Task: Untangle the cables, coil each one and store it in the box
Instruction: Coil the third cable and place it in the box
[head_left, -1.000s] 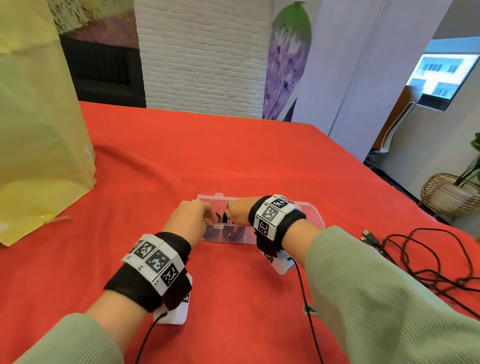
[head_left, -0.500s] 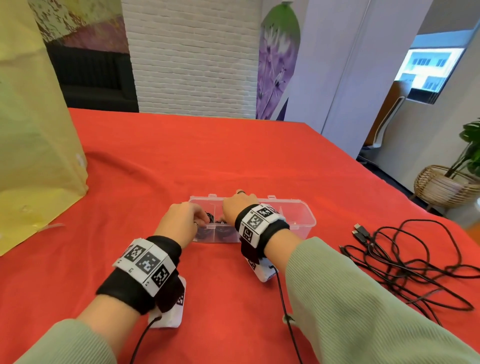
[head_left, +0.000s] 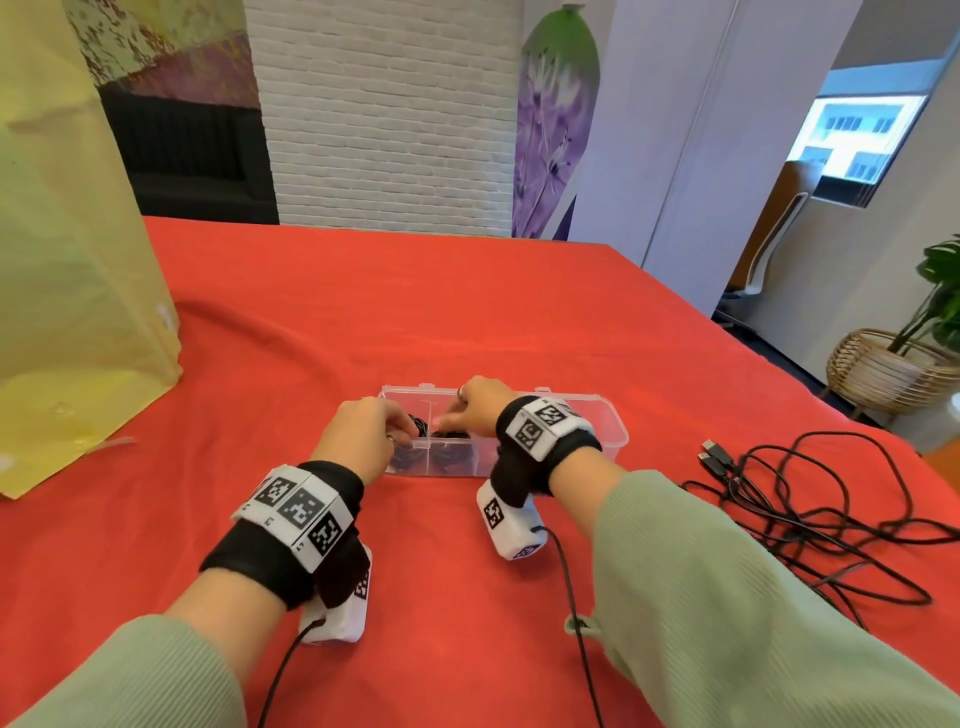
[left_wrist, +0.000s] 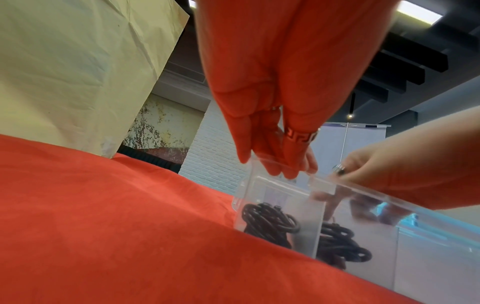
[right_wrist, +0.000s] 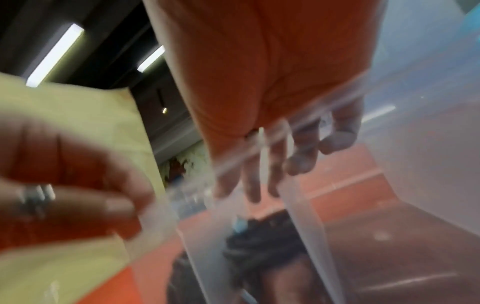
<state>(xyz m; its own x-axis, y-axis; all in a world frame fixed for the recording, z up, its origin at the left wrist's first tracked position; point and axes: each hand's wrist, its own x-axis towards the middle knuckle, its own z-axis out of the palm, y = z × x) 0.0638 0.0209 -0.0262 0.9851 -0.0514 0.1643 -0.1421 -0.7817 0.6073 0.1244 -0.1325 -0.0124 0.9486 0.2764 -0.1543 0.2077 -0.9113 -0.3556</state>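
Yellow paper bag: stands well left of the left hand on the red surface.
Left hand: fingers extended down, tips touching the clear box's left-end rim; holds nothing.
Coiled cables: two black bundles, one in each of the two left compartments, below both hands.
Right hand: fingers straight, reaching into the second compartment; grasp unclear.
Tangled cables: loose, well right of the right hand.

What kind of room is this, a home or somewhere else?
Probably an office or studio space rather than a home. A large table under a red cloth fills the room, printed flower banners stand against a white brick wall, and an office chair sits by the window.
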